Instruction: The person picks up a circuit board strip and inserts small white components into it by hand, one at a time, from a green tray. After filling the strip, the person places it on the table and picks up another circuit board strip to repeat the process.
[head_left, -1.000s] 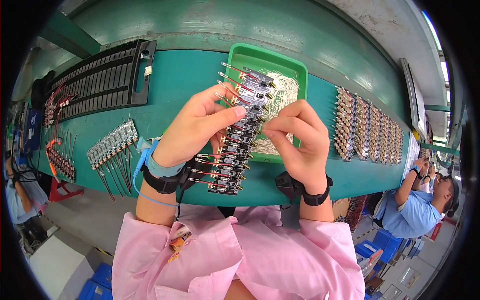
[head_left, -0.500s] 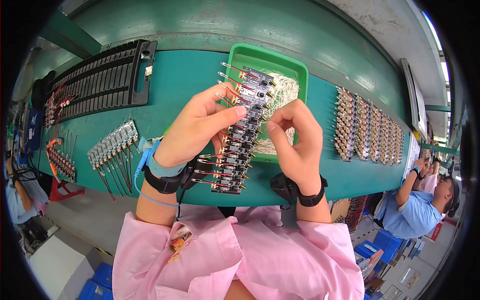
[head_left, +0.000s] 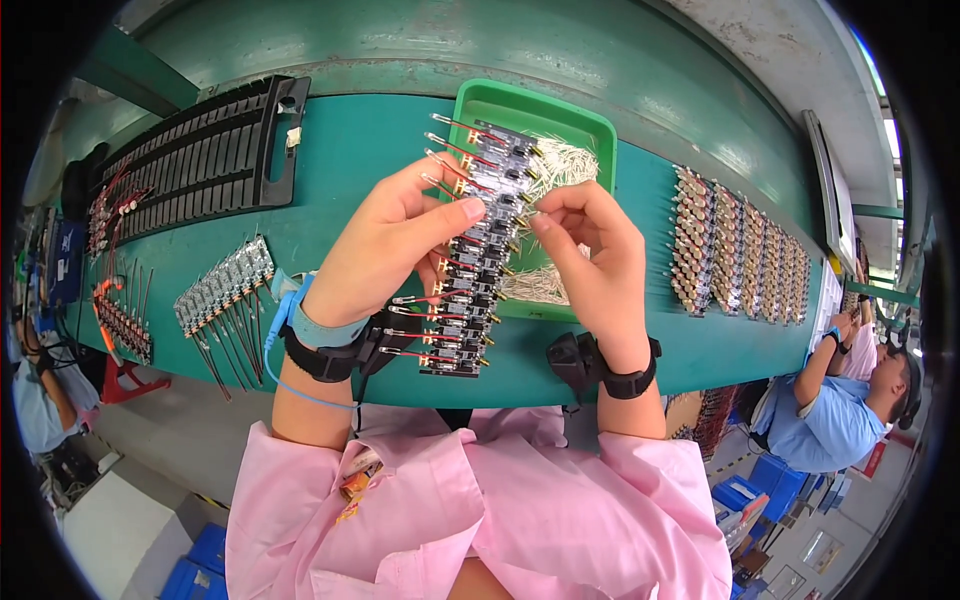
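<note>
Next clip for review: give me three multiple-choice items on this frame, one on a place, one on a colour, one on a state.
1. Where does the black slotted rack lie on the bench?
A. To the far left
B. Inside the tray
C. To the far right

2. What colour is the tray behind the hands?
A. Red
B. Green
C. White

3. How is the strip of small circuit boards held?
A. It lies flat and untouched
B. The right hand alone holds it
C. The left hand grips it while the right hand pinches at its edge

Answers: 1 A, the rack sits at the left end. 2 B, its rim is plainly green. 3 C, both hands touch the strip.
</note>
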